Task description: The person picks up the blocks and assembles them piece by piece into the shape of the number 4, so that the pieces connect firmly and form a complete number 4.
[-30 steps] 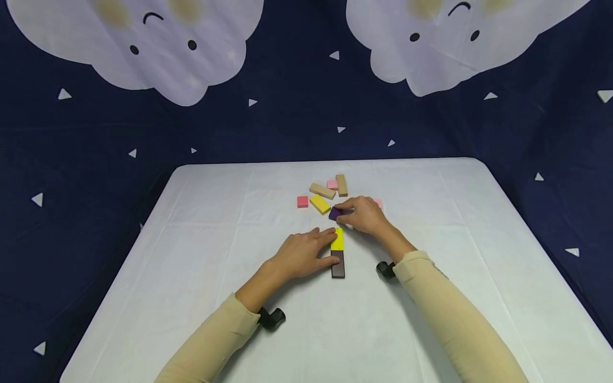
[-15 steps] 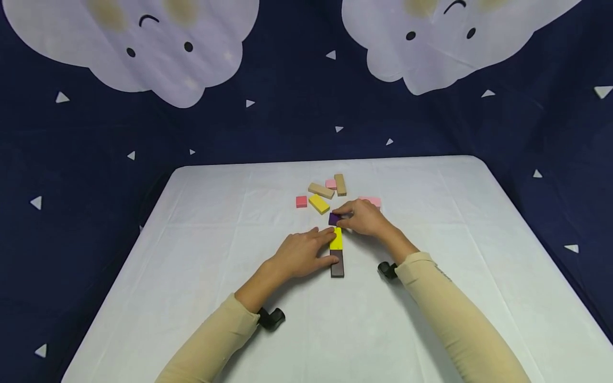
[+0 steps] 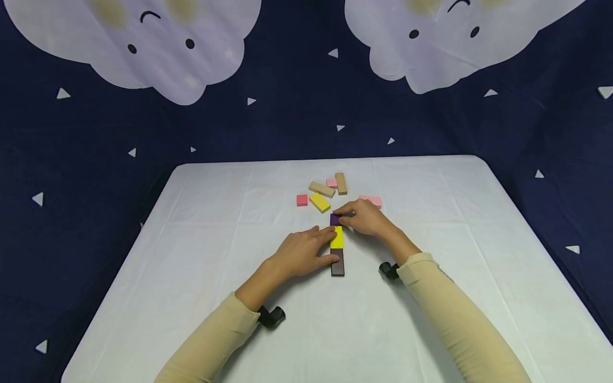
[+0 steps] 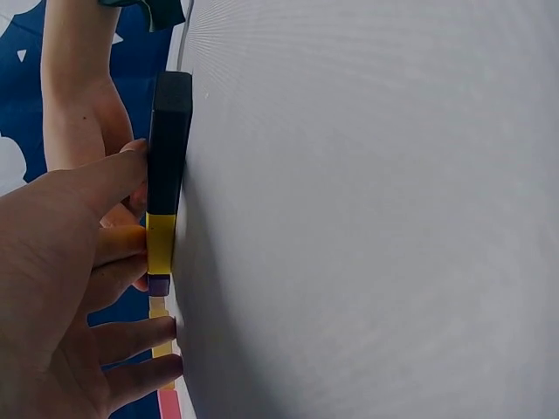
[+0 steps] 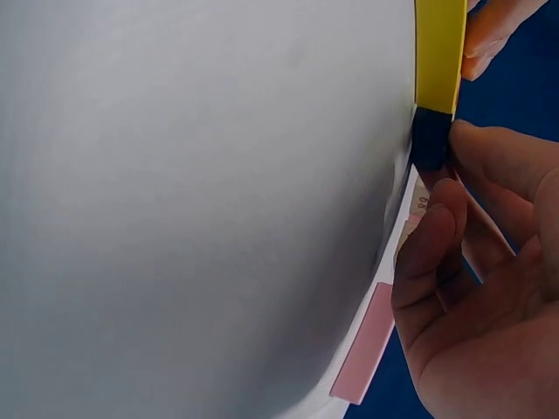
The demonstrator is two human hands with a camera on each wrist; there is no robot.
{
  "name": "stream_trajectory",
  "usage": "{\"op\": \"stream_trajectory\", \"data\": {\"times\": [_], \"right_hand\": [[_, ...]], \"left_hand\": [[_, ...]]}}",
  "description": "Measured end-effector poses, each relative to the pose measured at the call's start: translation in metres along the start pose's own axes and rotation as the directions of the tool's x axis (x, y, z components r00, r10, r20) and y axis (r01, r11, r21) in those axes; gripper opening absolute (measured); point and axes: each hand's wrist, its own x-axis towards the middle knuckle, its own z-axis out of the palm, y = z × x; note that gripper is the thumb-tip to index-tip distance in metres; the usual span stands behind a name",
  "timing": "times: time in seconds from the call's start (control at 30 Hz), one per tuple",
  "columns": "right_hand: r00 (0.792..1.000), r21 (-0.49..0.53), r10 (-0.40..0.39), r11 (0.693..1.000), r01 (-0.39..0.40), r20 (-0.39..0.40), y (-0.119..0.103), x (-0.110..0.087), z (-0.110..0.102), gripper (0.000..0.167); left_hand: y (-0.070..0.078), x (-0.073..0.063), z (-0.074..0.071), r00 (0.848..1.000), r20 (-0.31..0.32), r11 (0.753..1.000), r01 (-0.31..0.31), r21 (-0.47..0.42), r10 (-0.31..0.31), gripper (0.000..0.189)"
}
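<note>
Three blocks lie end to end in a line on the table: a dark brown block (image 3: 337, 269) nearest, a yellow block (image 3: 339, 239) in the middle, a small purple block (image 3: 334, 219) at the far end. My left hand (image 3: 303, 253) rests on the line, thumb on the dark brown block and extended fingertips on the yellow one. With thumb and finger, my right hand (image 3: 365, 217) pinches the purple block, which touches the yellow block's far end. The right wrist view shows the purple block (image 5: 431, 138) as nearly black, flush with the yellow block (image 5: 440, 57).
Beyond the hands lie a loose yellow block (image 3: 319, 202), a red cube (image 3: 301, 200), a pink cube (image 3: 331, 183) and two plain wooden blocks (image 3: 322, 189). A long pink block (image 3: 371, 201) lies behind the right hand. White cloth covers the table (image 3: 201, 239).
My right hand has drawn the purple block nearer and turned it straight, closing its gap to the yellow block. The left hand has stayed in place.
</note>
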Motion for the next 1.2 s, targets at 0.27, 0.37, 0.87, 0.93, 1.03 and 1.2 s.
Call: {"op": "stream_trajectory", "data": {"times": [0.27,0.37,0.87,0.93,1.03,1.2], "right_hand": [[0.999,0.031,-0.024,0.999,0.024,-0.026,-0.0014,-0.0014,0.001,0.026],[0.999,0.034,-0.019,0.999,0.02,-0.035,-0.0024,-0.0013,0.0014,0.025],[1.0,0.02,-0.012,1.0,0.012,0.012,-0.0034,0.0,0.0009,0.026],[1.0,0.017,-0.015,1.0,0.015,0.012,-0.0037,0.0,0.0005,0.026],[1.0,0.001,-0.021,1.0,0.021,0.014,-0.0044,0.0001,0.0006,0.026],[0.999,-0.038,-0.029,0.999,0.03,0.025,-0.0064,-0.0007,0.0004,0.026]], "left_hand": [[0.0002,-0.0001,-0.0005,1.0,0.001,1.0,-0.005,-0.005,0.005,0.069],[0.0002,-0.0002,-0.0007,1.0,0.001,1.0,-0.009,-0.004,0.009,0.069],[0.0002,0.0001,-0.0003,1.0,0.001,1.0,-0.01,0.006,0.01,0.069],[0.0003,0.0002,-0.0004,1.0,-0.002,1.0,-0.013,0.011,0.013,0.068],[0.0005,-0.0002,-0.0009,1.0,-0.009,1.0,-0.023,0.013,0.023,0.068],[0.0014,-0.0009,-0.0012,1.0,-0.008,0.999,-0.03,0.012,0.03,0.068]]}}
